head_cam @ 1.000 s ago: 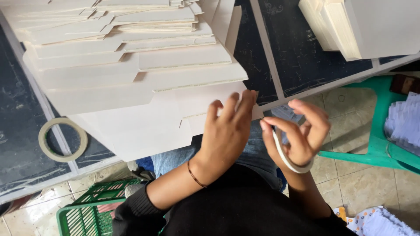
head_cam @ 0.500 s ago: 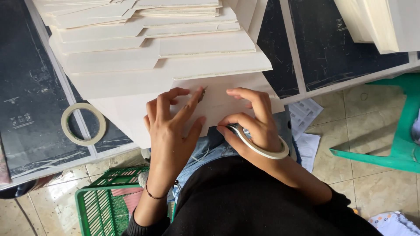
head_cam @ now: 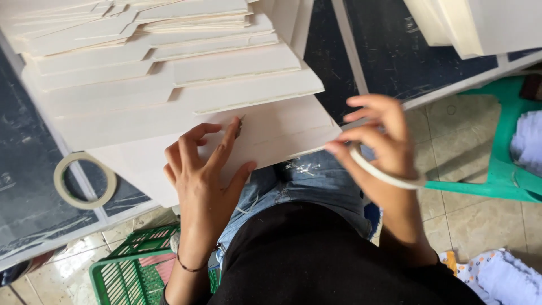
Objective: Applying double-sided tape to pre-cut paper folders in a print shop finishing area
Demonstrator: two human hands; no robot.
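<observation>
Green basket (head_cam: 121, 271), green plastic chair (head_cam: 502, 164), spare tape roll (head_cam: 84, 181)

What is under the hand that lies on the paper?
The left hand presses flat on the bottom cream sheet of the pile. That sheet juts over the person's jeans. What lies directly beneath the palm is covered.

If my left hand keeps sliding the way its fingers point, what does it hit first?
Probably the raised edge of the next cream card sheet in the stack; the left hand already lies flat on the lowest sheet.

Card stack (head_cam: 169, 73) on table (head_cam: 22, 169); tape roll (head_cam: 84, 181) left; basket (head_cam: 130, 271) below; chair (head_cam: 502, 164) right.
</observation>
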